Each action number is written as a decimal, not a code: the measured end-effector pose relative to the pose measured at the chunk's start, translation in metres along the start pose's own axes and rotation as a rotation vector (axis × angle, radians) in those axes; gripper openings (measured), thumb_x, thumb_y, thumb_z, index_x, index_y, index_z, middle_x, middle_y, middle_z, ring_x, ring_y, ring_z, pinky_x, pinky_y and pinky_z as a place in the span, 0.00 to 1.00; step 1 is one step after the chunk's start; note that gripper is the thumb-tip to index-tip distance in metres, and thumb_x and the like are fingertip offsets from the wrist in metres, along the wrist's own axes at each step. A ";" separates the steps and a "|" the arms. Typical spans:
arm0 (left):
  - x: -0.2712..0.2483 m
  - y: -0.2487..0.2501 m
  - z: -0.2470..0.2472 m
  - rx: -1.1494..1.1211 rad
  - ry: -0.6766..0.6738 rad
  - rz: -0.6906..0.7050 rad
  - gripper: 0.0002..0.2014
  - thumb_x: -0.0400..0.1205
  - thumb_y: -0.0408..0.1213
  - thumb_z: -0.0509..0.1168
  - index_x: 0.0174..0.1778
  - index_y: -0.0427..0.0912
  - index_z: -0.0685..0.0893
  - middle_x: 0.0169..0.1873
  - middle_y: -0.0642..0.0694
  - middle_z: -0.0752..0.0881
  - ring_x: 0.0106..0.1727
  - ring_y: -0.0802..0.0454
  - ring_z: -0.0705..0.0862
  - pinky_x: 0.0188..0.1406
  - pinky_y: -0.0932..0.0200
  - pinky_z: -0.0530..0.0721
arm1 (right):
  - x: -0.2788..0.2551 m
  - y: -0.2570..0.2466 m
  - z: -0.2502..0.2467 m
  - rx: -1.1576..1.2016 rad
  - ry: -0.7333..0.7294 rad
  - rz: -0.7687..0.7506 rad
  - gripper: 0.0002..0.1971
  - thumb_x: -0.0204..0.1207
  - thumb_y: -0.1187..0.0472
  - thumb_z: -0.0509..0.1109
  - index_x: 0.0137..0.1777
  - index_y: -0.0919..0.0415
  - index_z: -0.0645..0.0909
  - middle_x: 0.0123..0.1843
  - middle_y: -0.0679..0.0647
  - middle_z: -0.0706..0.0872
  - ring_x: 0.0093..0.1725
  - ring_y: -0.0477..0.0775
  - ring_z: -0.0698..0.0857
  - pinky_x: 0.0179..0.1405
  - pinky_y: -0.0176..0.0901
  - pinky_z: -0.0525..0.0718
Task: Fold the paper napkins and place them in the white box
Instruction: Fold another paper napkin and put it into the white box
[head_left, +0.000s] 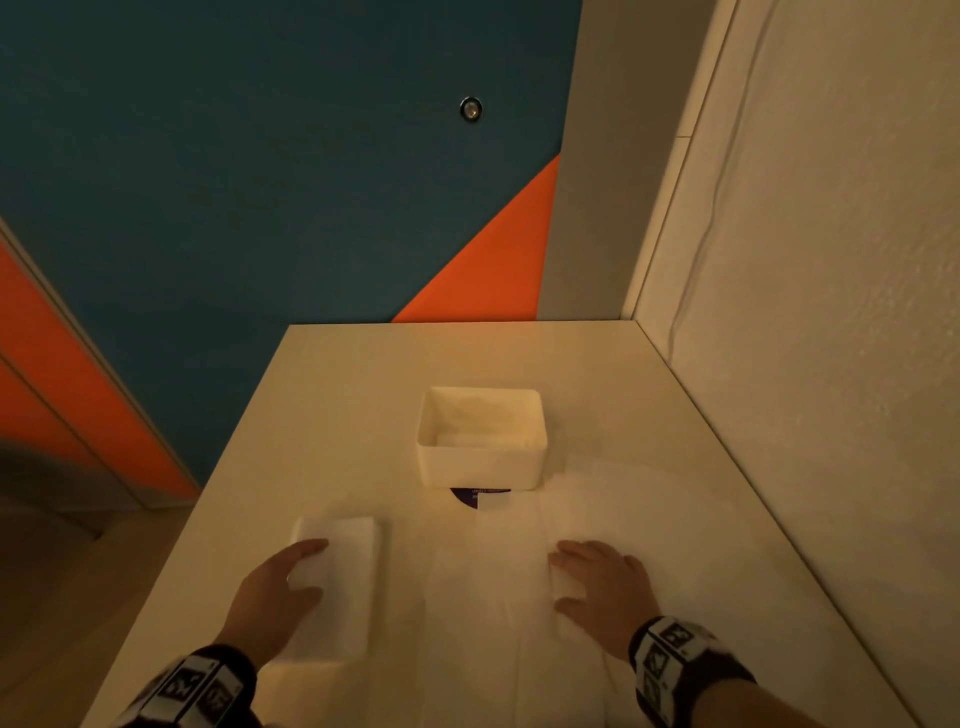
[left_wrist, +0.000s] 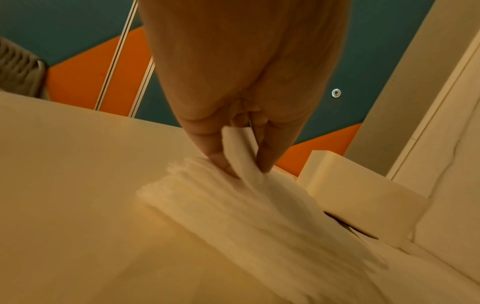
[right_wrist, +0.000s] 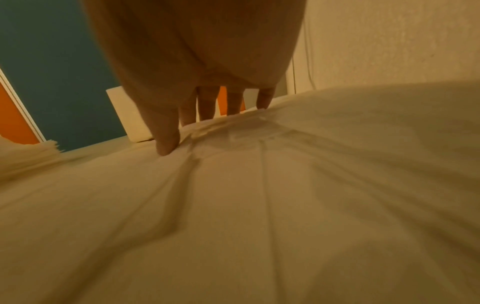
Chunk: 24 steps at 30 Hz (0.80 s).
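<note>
The white box (head_left: 480, 462) stands open at the table's middle, with something pale lying inside. To its near left lies a stack of white paper napkins (head_left: 343, 587). My left hand (head_left: 317, 569) rests on that stack; in the left wrist view my left hand (left_wrist: 244, 164) pinches the lifted edge of the top napkin of the stack (left_wrist: 233, 209) between thumb and finger. An unfolded napkin (head_left: 483, 597) lies spread in front of the box. My right hand (head_left: 561, 579) presses on it with straight, spread fingers (right_wrist: 233, 107), and the paper bunches slightly there.
A dark purple printed item (head_left: 470, 496) pokes out from under the box's near side. The pale table (head_left: 337, 395) meets a textured white wall (head_left: 805, 364) on the right. Its left and far edges drop to a teal and orange floor (head_left: 234, 182).
</note>
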<state>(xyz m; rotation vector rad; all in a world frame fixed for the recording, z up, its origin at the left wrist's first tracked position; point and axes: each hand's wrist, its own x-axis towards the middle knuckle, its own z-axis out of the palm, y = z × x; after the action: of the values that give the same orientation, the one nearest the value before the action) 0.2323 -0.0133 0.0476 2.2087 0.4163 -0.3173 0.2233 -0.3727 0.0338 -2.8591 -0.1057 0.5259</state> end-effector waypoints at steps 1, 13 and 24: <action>0.000 0.000 0.000 0.012 0.005 0.010 0.23 0.77 0.26 0.67 0.65 0.53 0.79 0.64 0.39 0.80 0.56 0.40 0.78 0.63 0.44 0.77 | 0.001 0.000 0.001 0.000 0.010 -0.002 0.26 0.82 0.46 0.59 0.79 0.38 0.61 0.83 0.35 0.57 0.82 0.46 0.55 0.78 0.54 0.53; -0.003 0.006 0.005 0.608 0.148 0.045 0.24 0.76 0.45 0.68 0.68 0.62 0.75 0.79 0.47 0.53 0.72 0.40 0.64 0.72 0.48 0.69 | 0.001 -0.004 -0.017 0.146 0.163 0.005 0.15 0.86 0.47 0.53 0.66 0.37 0.78 0.68 0.34 0.79 0.70 0.39 0.72 0.70 0.47 0.57; -0.046 0.122 0.041 -0.314 -0.154 0.411 0.08 0.77 0.30 0.71 0.47 0.48 0.89 0.46 0.57 0.90 0.47 0.66 0.86 0.45 0.74 0.79 | -0.005 -0.042 -0.096 0.800 0.440 -0.101 0.03 0.73 0.57 0.76 0.42 0.50 0.92 0.37 0.49 0.92 0.41 0.50 0.89 0.46 0.50 0.86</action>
<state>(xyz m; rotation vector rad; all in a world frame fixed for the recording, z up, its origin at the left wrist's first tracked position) 0.2359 -0.1261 0.1255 1.8890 -0.0736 -0.1815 0.2519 -0.3531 0.1331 -2.0986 0.0341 -0.0923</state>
